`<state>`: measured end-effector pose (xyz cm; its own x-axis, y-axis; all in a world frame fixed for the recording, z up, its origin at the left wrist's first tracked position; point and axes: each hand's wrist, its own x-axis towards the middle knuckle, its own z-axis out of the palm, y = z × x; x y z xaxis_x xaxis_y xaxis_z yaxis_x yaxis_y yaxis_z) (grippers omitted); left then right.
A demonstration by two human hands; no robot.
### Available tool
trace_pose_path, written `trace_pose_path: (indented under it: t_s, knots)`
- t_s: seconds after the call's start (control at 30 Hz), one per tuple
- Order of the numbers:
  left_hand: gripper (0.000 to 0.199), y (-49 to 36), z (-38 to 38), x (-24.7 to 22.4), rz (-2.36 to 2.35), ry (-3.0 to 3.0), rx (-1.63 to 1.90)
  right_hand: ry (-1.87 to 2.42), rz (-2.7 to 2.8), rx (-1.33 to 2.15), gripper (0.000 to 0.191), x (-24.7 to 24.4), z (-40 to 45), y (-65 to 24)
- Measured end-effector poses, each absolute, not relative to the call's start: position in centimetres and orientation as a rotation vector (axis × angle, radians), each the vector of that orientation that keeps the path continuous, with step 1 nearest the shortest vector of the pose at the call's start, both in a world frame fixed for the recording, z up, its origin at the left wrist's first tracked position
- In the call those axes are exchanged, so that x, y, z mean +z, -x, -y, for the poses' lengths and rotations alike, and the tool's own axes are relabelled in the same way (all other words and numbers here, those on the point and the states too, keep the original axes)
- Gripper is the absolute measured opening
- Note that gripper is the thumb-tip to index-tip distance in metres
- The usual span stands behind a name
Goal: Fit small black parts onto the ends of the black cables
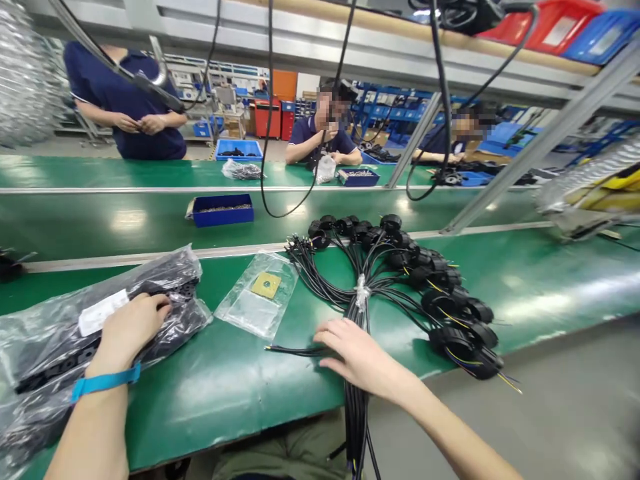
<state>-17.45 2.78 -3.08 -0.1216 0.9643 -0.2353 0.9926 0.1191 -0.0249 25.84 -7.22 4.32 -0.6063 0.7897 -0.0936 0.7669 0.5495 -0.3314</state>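
My left hand (135, 323), with a blue band at the wrist, rests on a clear plastic bag (175, 333) of black parts at the left; its fingers curl at the bag and what they hold is hidden. My right hand (353, 353) lies over a bundle of black cables (356, 413), fingers spread and slightly bent. The cables are tied with a clear wrap (362, 293), fan out to several round black parts (453, 343), and hang over the table's front edge. One cable end (290, 350) points left from under my right hand.
A flat clear bag with a yellow square (266, 285) lies between my hands. Beyond are a blue box of small parts (223, 212) and another blue box (359, 177). Black cords (270, 133) hang from the overhead rail (300, 47). Several people work across the green table (200, 407).
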Motion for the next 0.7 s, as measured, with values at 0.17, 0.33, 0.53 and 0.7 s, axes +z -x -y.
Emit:
trace_pose_path:
  t_s: [0.17, 0.33, 0.53, 0.7]
  knots:
    - [0.035, 17.3, -2.9, -3.6, -2.258, -2.013, -0.356, 1.556, 2.895, 0.246, 0.107, 5.1, 11.7, -30.7]
    - [0.035, 16.7, -2.7, -2.9, -2.283, -2.006, -0.388, 1.402, 3.028, 0.291, 0.099, 3.5, 12.6, -28.8]
    - [0.037, 16.6, -2.6, -2.7, -2.237, -2.044, -0.263, 1.156, 3.050, 0.452, 0.073, 3.3, 10.1, -27.0]
    - [0.035, 16.6, -2.6, -3.1, -2.266, -2.068, -0.209, 1.048, 3.043, 0.395, 0.053, 2.1, 10.0, -28.6]
